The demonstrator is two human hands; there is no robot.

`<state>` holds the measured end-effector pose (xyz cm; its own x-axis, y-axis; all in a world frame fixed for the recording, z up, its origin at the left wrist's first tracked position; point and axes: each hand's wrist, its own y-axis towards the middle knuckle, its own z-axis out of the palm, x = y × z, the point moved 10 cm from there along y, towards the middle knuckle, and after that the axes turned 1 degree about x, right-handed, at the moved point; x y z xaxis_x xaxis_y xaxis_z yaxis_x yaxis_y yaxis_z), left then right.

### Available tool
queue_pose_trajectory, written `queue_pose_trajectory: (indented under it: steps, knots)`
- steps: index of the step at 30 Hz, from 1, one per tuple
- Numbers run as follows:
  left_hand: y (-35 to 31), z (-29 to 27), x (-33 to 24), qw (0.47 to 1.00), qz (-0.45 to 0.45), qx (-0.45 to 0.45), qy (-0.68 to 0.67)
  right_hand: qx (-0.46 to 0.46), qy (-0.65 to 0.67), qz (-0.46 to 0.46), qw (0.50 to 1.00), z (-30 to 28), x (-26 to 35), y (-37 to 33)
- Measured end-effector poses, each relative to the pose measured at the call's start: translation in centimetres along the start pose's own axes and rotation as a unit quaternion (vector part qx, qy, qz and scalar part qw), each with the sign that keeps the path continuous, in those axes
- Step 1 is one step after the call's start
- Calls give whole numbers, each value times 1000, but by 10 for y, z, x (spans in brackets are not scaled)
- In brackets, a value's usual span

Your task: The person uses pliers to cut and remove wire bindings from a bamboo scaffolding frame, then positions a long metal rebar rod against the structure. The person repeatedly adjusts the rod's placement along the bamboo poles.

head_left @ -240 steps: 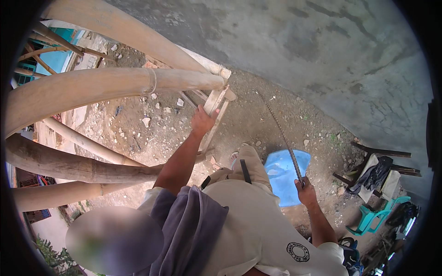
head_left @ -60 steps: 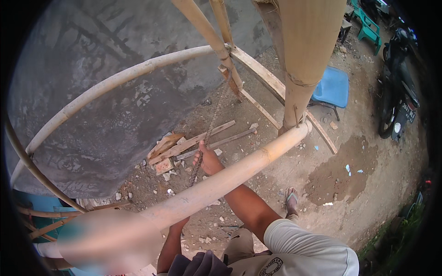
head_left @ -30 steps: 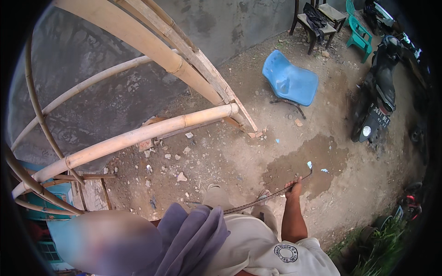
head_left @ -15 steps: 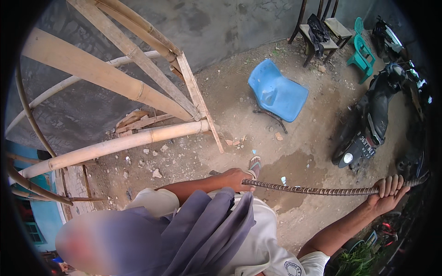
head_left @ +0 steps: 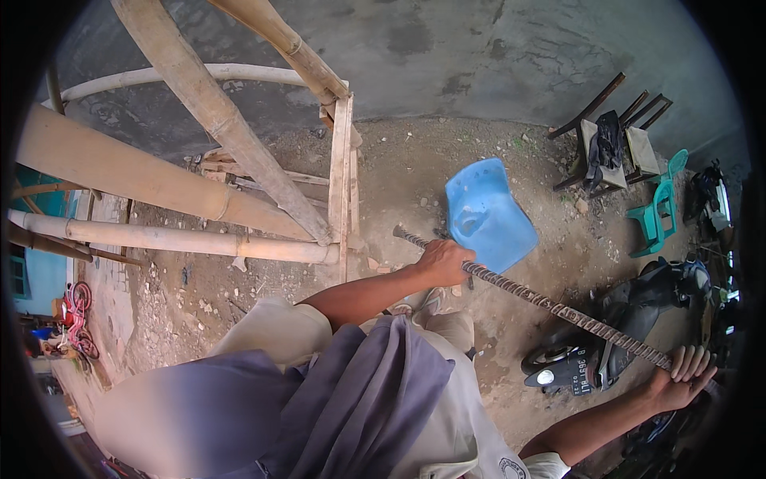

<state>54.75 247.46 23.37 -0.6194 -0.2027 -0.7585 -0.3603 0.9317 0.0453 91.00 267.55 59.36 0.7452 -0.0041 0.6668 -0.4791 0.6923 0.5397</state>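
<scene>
A long ribbed steel rebar (head_left: 558, 308) slants across in front of me, from the middle of the head view down to the right. My left hand (head_left: 444, 263) is closed round it near its left end, and a short rusty stub pokes out past the fist. Farther along, my right hand (head_left: 685, 375) grips the bar with its fingers curled over it. The bar's right end runs into the dark rim, so its tip is hidden. Just beyond the left fist stands a blue plastic seat (head_left: 491, 211), which the bar's left part comes close to in the picture.
Bamboo poles (head_left: 159, 239) and a wooden upright (head_left: 341, 176) form a frame at left. A black motorbike (head_left: 630, 319) is parked at right. Green plastic chairs (head_left: 658, 219) and wooden chairs (head_left: 602, 172) stand near the grey wall (head_left: 447, 64). Rubble lies on the dirt ground.
The view has turned. The rebar, roughly level before, now tilts with its left end farther up the picture. My left hand has moved up and right; both hands keep their hold.
</scene>
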Motion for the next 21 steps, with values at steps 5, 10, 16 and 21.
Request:
queue_pose_trajectory:
  steps: [5, 10, 16, 21]
  knots:
    - [54, -3, 36, 997, -72, -39, 16, 78, 71, 39, 994, -26, -79, 97]
    - [97, -15, 63, 986, -143, -86, 21, 149, 150, 71, 975, -35, -157, 193]
    - [166, -39, 105, 983, -169, -63, 19, 146, 157, 75, 974, -51, -239, 262]
    - [217, -43, 138, 983, -182, -18, -1, 129, 164, 81, 975, -58, -283, 292]
